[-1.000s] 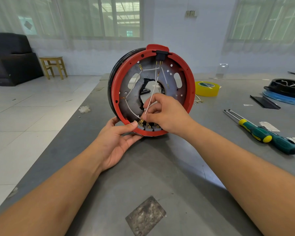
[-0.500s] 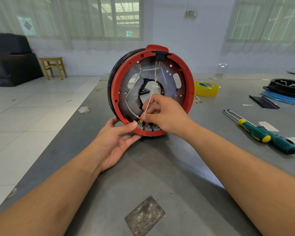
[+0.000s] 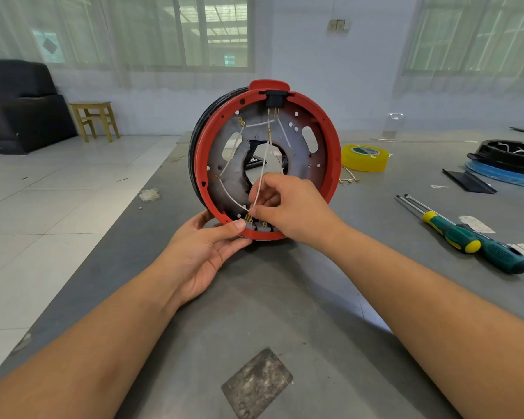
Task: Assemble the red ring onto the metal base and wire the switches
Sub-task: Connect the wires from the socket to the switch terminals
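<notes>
Red ring already seated on metal base; left hand steadying rim, right hand pinching white wire near bottom switches; wiring seemingly unfinished.

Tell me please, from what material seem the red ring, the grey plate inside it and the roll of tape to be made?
Red ring: probably moulded plastic, even colour, soft sheen. Grey plate: looks like bare metal, dull, blotchy, with punched holes. Roll of tape: apparently translucent yellow plastic film, glossy.
</notes>
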The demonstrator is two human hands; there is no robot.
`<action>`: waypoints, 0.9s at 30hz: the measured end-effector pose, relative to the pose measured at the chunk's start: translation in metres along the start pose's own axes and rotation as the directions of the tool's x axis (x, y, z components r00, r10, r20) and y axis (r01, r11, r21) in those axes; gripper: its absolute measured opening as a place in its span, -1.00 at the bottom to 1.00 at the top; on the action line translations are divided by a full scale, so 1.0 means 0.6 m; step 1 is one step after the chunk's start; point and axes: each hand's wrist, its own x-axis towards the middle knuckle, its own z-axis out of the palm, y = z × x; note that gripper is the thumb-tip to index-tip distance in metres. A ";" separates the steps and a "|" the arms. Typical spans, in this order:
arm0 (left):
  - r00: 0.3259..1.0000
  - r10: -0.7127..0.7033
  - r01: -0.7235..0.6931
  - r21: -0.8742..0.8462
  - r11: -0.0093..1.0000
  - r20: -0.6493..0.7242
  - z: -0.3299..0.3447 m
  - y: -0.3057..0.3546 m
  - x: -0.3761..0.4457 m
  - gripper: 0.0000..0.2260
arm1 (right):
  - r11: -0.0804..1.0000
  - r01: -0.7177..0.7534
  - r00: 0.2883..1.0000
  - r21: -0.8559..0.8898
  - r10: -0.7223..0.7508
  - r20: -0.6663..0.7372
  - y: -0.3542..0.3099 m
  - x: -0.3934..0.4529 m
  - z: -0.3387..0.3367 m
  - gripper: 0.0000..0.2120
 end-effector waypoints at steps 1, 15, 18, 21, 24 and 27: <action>1.000 0.000 0.000 0.002 1.000 0.000 -0.001 0.000 0.000 -0.35 | 1.000 0.000 1.000 -0.005 0.000 -0.002 0.000 0.000 0.000 -0.87; 1.000 0.017 -0.016 0.035 0.999 -0.019 0.000 -0.003 0.002 -0.38 | 0.994 0.010 1.000 -0.111 -0.009 0.006 0.002 0.001 0.008 -0.79; 1.000 0.017 -0.016 0.019 1.000 -0.020 -0.001 -0.003 0.004 -0.35 | 0.998 0.017 1.000 -0.055 -0.017 0.003 0.006 -0.001 0.009 -0.78; 0.999 0.036 -0.036 0.004 0.999 -0.025 -0.001 -0.003 0.006 -0.31 | 0.999 0.044 0.998 -0.022 -0.045 -0.050 0.013 -0.004 0.016 -0.72; 0.997 0.070 -0.070 0.001 0.998 -0.041 -0.003 -0.002 0.007 -0.28 | 0.977 0.149 0.972 -0.155 -0.173 -0.159 0.022 -0.012 0.022 -0.67; 0.993 0.083 -0.084 -0.007 0.996 -0.079 -0.004 -0.001 0.008 -0.36 | 0.861 0.295 0.900 -0.414 -0.396 -0.183 0.042 -0.026 0.017 -0.75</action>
